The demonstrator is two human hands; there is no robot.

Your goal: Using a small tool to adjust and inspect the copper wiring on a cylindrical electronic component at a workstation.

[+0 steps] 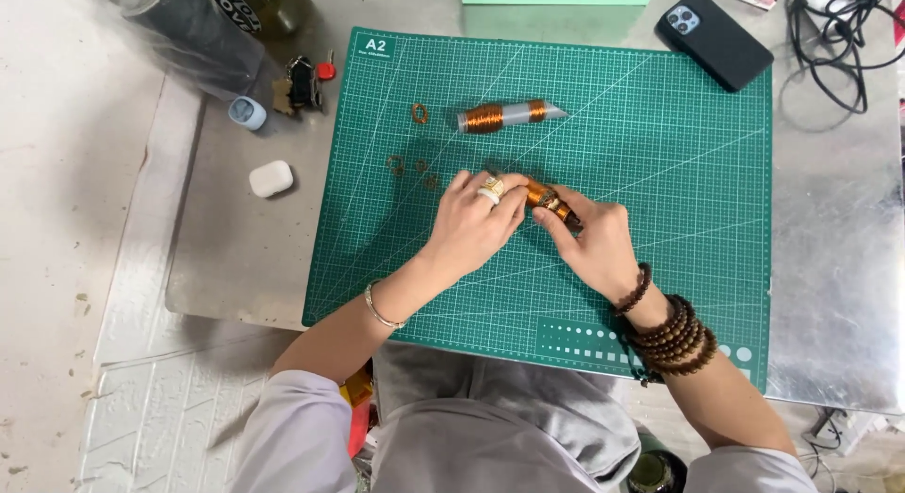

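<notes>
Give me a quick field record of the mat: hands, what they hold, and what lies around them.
left hand: on the cutting mat, fingers pinching one end of the copper-wire coil
right hand: gripping the coil's other end
second coil: pale tube wound with copper wire, lying apart above the hands
wire rings: small loose loops left of the hands
phone: dark, at the mat's top right corner
earbud case: white, off the mat, left

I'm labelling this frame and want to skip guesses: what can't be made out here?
Head view:
- Copper-wound tube: mostly covered by left hand and right hand.
- Small copper rings on the green cutting mat: too small for detail.
- Black cables: cut off by the top-right edge.
</notes>
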